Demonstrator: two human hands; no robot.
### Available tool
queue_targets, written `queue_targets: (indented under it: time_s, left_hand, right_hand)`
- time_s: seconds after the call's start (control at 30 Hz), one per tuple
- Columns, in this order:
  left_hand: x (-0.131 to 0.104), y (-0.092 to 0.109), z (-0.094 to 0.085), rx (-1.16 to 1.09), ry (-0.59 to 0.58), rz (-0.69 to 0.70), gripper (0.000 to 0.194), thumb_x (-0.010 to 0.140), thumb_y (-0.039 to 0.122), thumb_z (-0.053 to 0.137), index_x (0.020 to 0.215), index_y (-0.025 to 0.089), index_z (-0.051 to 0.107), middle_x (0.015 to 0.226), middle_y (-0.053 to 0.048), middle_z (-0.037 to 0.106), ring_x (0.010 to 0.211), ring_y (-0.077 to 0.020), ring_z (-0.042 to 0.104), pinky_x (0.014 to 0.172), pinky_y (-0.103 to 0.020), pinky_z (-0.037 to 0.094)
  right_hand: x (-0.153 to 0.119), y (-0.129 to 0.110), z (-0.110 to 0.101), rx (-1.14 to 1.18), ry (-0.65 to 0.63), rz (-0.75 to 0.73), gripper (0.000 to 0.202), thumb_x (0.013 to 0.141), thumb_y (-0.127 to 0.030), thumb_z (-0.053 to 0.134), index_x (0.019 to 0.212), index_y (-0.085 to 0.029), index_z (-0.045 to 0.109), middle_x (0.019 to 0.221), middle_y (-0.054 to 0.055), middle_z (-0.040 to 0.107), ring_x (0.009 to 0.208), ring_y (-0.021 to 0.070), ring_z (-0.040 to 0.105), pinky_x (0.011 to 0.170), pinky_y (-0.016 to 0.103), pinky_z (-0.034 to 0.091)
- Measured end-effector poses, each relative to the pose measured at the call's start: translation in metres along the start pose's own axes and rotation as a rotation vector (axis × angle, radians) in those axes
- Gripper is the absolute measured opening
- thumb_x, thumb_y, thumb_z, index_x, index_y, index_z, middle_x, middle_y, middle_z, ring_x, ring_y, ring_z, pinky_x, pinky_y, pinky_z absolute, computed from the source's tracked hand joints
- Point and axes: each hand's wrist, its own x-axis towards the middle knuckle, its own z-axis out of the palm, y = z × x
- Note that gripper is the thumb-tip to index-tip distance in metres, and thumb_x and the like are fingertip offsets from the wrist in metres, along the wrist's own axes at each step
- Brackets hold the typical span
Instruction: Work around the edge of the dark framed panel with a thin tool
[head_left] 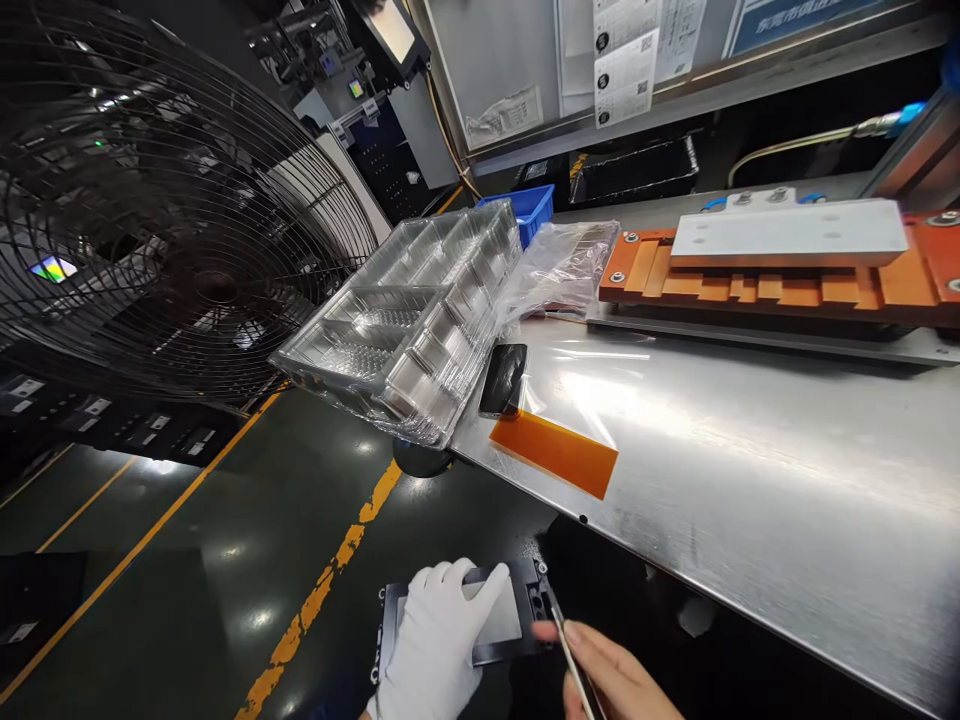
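My left hand (pixel 439 640), in a white glove, grips a flat black frame part (pixel 499 615) with a pale grey panel in its middle, held low in front of me below the table edge. My right hand (pixel 615 675) is bare and pinches thin tweezers (pixel 566 645) whose tip touches the right end of that black part. Both hands are at the bottom of the view, away from the things on the table.
A steel table (pixel 750 480) carries an orange strip (pixel 555 452), a small dark phone-like piece (pixel 504 380), stacked clear plastic trays (pixel 409 320) overhanging its left edge, a plastic bag (pixel 559 265) and an orange-and-white fixture (pixel 787 260). A large black fan (pixel 150 200) stands left.
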Motion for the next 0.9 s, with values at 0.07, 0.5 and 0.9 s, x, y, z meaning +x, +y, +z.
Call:
queue_targets:
  time_s: [0.07,0.5,0.9]
  left_hand:
    - [-0.001,-0.002,0.0,-0.051,-0.044,-0.02,0.08,0.062,0.01,0.056,0.136,0.039,0.044,0.117,-0.008,0.06,0.099,-0.031,0.06,0.084,-0.05,0.049]
    - [-0.004,-0.009,-0.014,-0.127,-0.277,-0.059,0.085,0.062,0.013,0.057,0.139,0.042,0.037,0.128,-0.01,0.055,0.108,-0.0348,0.054,0.091,-0.053,0.041]
    - [0.016,-0.015,-0.051,-0.169,-0.476,0.086,0.075,0.06,0.015,0.06,0.132,0.034,0.048,0.126,-0.013,0.055,0.108,-0.0372,0.053,0.09,-0.053,0.041]
  right_hand:
    - [-0.002,-0.004,-0.014,-0.379,0.098,-0.248,0.061,0.091,-0.07,0.044,0.127,-0.026,0.064,0.072,0.002,0.064,0.068,0.0164,0.062,0.066,0.028,0.05]
    - [0.01,-0.009,-0.043,-1.505,0.37,-1.036,0.037,0.105,-0.031,0.033,0.137,-0.024,0.052,0.081,0.003,0.057,0.062,0.0161,0.056,0.054,0.028,0.046]
    - [0.016,-0.011,-0.046,-1.5,0.253,-1.064,0.034,0.104,-0.031,0.036,0.133,-0.026,0.055,0.082,0.005,0.059,0.067,0.0189,0.059,0.058,0.032,0.051]
